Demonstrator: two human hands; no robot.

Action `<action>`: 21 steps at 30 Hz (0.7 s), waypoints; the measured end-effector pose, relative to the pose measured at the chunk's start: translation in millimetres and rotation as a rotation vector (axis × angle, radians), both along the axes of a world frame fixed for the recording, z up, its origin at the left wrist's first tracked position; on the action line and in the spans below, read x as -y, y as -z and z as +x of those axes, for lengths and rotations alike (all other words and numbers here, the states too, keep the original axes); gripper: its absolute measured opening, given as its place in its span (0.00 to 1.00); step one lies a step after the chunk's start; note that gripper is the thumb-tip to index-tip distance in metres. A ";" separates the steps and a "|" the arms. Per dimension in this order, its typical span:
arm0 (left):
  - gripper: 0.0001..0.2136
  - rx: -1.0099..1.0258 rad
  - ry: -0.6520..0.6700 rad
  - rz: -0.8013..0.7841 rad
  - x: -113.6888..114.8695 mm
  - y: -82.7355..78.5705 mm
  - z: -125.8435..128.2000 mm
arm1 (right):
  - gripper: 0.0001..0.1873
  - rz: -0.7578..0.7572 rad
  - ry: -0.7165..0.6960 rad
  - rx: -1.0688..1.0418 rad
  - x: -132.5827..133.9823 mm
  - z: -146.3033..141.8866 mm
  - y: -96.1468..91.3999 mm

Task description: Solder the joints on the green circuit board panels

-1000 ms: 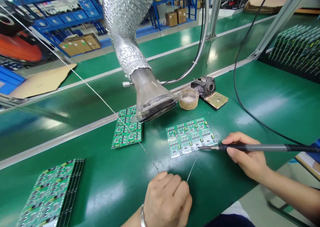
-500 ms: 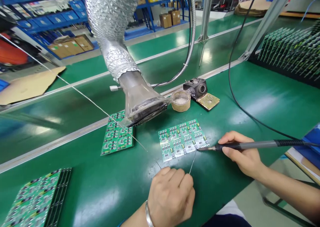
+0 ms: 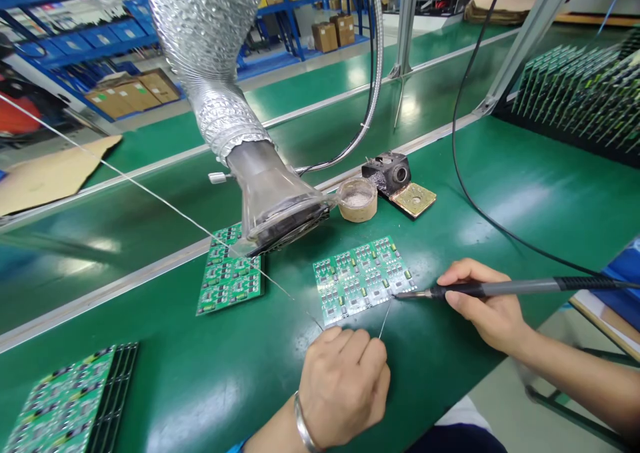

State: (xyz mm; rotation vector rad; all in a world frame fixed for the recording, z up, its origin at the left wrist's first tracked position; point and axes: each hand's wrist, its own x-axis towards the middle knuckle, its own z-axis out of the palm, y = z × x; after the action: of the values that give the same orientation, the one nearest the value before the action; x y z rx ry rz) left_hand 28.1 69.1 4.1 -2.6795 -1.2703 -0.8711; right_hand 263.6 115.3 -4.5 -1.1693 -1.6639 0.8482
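Observation:
My right hand (image 3: 487, 310) is closed round a grey soldering iron (image 3: 505, 288), whose tip touches the lower right edge of a green circuit board panel (image 3: 363, 278) lying flat on the green bench. My left hand (image 3: 345, 383) is closed in a pinch on thin solder wire (image 3: 384, 322); the wire's free end points up at the iron's tip. The wire also runs back from that hand, up and to the far left.
A foil fume duct with a clear hood (image 3: 273, 196) hangs over a second board panel (image 3: 227, 276). A flux pot (image 3: 357, 200) and iron stand (image 3: 395, 176) sit behind. A stack of panels (image 3: 70, 403) lies at lower left, a rack of boards (image 3: 583, 100) at right.
The view has shifted, so everything sits further left in frame. My left hand has moved up closer to the board, bringing the wire end nearer the iron tip.

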 end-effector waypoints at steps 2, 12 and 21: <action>0.12 -0.004 0.002 -0.008 0.3 0.6 0.7 | 0.07 -0.001 0.014 -0.015 0.6 0.8 0.9; 0.12 -0.041 -0.003 -0.002 -5.6 5.1 3.6 | 0.05 -0.006 0.005 0.019 0.1 0.3 0.8; 0.11 -0.015 -0.006 -0.017 -3.2 -4.7 7.9 | 0.03 -0.123 0.053 -0.206 4.3 8.2 6.1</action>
State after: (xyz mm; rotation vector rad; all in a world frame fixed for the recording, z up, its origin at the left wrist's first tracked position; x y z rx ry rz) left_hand 36.0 72.3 8.8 -2.6882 -1.2876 -0.8415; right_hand 271.8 111.0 -10.6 -1.1614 -1.4248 1.0138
